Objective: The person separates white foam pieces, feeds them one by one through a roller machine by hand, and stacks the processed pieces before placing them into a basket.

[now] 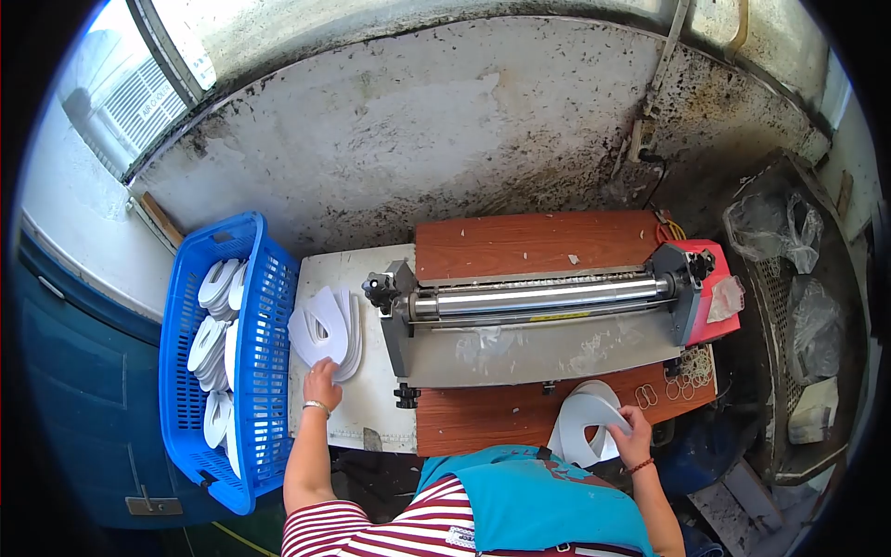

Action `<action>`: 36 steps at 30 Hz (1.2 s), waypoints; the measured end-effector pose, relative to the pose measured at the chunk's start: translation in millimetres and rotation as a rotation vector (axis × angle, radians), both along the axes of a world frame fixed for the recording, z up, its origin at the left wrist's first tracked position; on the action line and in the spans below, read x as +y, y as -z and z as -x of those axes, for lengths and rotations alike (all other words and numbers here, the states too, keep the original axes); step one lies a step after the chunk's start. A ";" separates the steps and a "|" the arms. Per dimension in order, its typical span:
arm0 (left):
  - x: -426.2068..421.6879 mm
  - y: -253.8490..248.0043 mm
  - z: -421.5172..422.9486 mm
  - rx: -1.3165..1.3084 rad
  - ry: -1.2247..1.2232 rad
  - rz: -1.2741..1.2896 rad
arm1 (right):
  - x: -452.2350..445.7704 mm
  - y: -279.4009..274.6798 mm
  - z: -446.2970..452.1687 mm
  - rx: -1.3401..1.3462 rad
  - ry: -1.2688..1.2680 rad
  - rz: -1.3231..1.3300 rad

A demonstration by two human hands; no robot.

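Observation:
At the lower edge of a pile of white U-shaped pieces [345, 320], my left hand [321, 379] touches the pile with its fingers together. The pile lies on the white table left of the roller machine [543, 297]. My right hand [635, 434] is closed on the right edge of some white curved pieces [582, 415], in front of the machine near the wooden board's front edge. How many pieces it holds I cannot tell.
A blue basket [264, 371] with bundled white pieces stands at the left. Rubber bands [688, 373] lie on the wooden board [483, 418]. Plastic bags [815, 325] sit in a dark container at the right. A stained wall rises behind the machine.

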State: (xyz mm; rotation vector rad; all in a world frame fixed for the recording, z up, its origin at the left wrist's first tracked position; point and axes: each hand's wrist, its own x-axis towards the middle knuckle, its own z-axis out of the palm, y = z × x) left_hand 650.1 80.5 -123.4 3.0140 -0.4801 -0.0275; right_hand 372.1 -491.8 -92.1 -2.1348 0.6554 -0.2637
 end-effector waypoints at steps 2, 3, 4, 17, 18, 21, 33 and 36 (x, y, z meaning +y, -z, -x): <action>-7.9 0.3 19.3 -0.225 -0.183 0.230 | 3.4 -38.0 1.6 -0.059 -0.098 -0.201; -15.2 -11.1 20.2 -0.255 -0.220 0.290 | 3.3 -57.8 1.4 -0.064 -0.139 -0.296; -27.9 -28.6 18.4 -0.249 -0.221 0.289 | 3.0 -74.8 -0.8 -0.058 -0.138 -0.297; -341.6 -151.8 -28.4 -0.230 0.584 0.583 | -6.1 -85.0 -107.0 0.073 -0.040 -0.810; -363.0 -146.3 -38.0 -0.070 0.558 0.424 | -7.8 -87.1 -112.8 0.168 -0.053 -0.800; -420.4 -147.8 -68.9 0.482 0.598 0.165 | -11.8 -91.1 -133.1 0.250 -0.064 -0.716; -444.4 -144.4 -133.5 0.320 0.480 0.918 | -15.0 -84.1 -112.8 0.100 -0.011 -0.866; -437.5 -189.3 -112.6 -0.148 0.559 0.773 | -13.3 -82.9 -118.4 0.129 0.006 -0.878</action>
